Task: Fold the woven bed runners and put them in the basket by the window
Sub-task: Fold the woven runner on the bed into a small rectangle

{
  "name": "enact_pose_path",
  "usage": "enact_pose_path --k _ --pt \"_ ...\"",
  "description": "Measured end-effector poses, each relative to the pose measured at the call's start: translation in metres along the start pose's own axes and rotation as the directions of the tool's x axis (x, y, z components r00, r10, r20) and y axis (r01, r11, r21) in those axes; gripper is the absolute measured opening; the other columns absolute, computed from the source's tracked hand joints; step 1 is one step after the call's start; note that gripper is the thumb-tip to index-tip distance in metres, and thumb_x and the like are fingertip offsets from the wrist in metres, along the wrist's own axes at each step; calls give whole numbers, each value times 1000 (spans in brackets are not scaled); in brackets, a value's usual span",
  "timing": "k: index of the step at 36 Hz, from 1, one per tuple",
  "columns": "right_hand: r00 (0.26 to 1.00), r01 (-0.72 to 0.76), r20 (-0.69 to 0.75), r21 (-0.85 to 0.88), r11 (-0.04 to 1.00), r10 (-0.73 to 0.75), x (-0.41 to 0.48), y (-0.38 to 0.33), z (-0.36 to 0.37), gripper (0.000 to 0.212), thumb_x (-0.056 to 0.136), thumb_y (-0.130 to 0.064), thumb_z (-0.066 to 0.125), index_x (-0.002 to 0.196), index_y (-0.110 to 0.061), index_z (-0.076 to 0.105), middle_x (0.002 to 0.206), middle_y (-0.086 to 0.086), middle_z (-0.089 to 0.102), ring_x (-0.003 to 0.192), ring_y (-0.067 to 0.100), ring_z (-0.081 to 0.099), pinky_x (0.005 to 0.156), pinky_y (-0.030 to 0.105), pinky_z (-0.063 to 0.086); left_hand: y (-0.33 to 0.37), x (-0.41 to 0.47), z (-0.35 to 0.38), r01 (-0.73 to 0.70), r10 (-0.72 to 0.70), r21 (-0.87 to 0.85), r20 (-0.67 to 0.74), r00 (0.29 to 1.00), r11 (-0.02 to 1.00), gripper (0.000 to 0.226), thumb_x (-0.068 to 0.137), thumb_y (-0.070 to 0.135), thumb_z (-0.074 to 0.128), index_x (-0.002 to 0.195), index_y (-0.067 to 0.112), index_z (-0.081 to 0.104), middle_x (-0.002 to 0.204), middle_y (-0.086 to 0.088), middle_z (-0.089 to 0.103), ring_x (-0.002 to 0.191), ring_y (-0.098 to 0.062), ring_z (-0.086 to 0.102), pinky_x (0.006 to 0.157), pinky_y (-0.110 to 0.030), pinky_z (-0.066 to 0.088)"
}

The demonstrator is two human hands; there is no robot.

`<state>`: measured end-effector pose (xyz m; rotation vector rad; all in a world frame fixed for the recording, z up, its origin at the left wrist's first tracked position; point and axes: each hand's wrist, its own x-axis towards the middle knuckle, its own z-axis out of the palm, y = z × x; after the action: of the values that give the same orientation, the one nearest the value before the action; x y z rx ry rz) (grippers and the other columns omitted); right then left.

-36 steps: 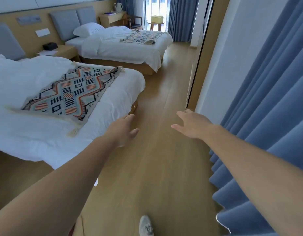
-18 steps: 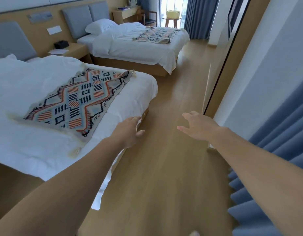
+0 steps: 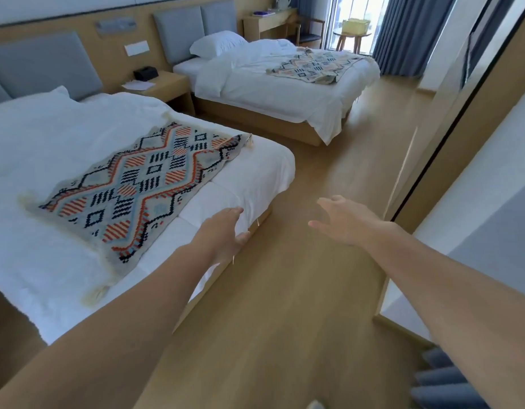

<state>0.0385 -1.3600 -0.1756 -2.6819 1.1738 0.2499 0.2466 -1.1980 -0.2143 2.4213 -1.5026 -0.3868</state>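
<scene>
Since a moment ago I am standing closer to the near bed (image 3: 255,175). My left hand (image 3: 224,231) is now reaching over the bed's foot corner instead of hanging beside it, and the blue curtain (image 3: 444,376) has slid down to the lower right corner.

The white plate (image 3: 137,49) on the headboard wall is too blurred to read.

The pale yellow basket (image 3: 355,25) is sitting on a small round table (image 3: 348,35) by the window, well apart from me. I cannot tell what is in it.

The near runner (image 3: 143,184) is lying flat and unfolded across the foot of the near bed. It is grey, with black, orange and blue diamonds and pale tassels at the corners. The far runner (image 3: 311,67), in the same pattern, is lying rumpled on the far bed (image 3: 255,90).

My left fingers (image 3: 234,212) are stretching out straight and close together, holding nothing, just beside the near runner's edge. I cannot tell whether they are touching the sheet. My right hand (image 3: 344,221) is hovering over the wooden floor (image 3: 284,305) with its fingers spread apart and empty.
</scene>
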Motion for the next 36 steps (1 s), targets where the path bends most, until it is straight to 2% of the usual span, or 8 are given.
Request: enact_pose_path --k 9,15,18,22,29,36 --pt "990 127 60 -30 991 -125 99 31 -26 58 95 -55 43 141 -19 38 141 7 42 116 30 53 90 43 49 11 75 6 131 -131 -27 -8 991 991 64 95 36 52 149 15 25 153 -2 32 138 -19 33 113 -36 28" --pt "975 216 60 -43 976 -213 168 27 -36 59 96 -54 44 142 -19 38 132 6 48 112 27 55 87 40 49 -9 128 3 185 -186 -56 -23 982 981 64 95 36 52 149 14 24 153 -3 31 138 -20 33 113 -38 28" --pt "967 250 67 -69 966 -245 218 21 -39 61 95 -55 42 145 -21 34 135 7 47 115 29 54 91 42 49 -28 166 2 207 -209 -61 -27 977 976 65 95 37 51 149 13 24 153 -3 30 138 -19 32 113 -38 28" --pt "961 273 69 -99 957 -267 282 11 -47 64 95 -56 41 148 -21 29 147 8 39 125 30 50 96 43 47 -53 219 -1 221 -224 -73 -42 974 973 66 95 38 51 149 13 23 153 -4 31 138 -20 32 113 -38 28" --pt "954 291 103 -116 950 -280 401 -16 -68 61 95 -54 42 144 -19 34 137 8 45 119 29 52 92 41 48 -97 329 -23 224 -226 -92 -11 974 970 64 96 37 49 149 14 23 154 -3 29 140 -19 29 114 -34 24" --pt "948 303 142 -147 941 -284 493 -43 -86 64 94 -56 42 146 -19 32 140 7 44 120 29 52 95 42 47 -136 405 -44 236 -238 -88 -2 971 968 64 96 37 48 149 11 23 156 -4 26 142 -20 24 116 -37 22"
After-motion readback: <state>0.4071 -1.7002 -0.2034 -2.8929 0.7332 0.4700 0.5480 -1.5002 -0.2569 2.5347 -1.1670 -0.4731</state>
